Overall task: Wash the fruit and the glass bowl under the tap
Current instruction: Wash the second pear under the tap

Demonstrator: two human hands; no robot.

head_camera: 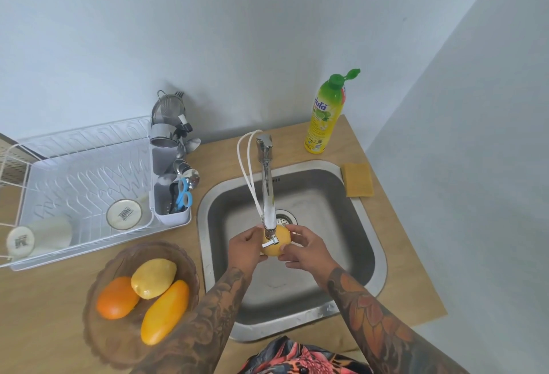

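Both hands hold one yellow fruit (273, 250) over the steel sink (365, 225), right under the tap (267, 183) spout. My left hand (245, 250) grips it from the left, my right hand (303, 247) from the right. The spout covers part of the fruit. On the counter to the left stands a brown glass bowl (101, 341) with an orange (116, 298), a pale yellow fruit (154, 278) and a long yellow-orange mango (165, 312) in it.
A white dish rack (77, 165) with two cups and a cutlery holder (172, 195) stands at the back left. A dish soap bottle (325, 115), lid flipped up, and a yellow sponge (358, 180) sit behind and right of the sink. Walls close in behind and to the right.
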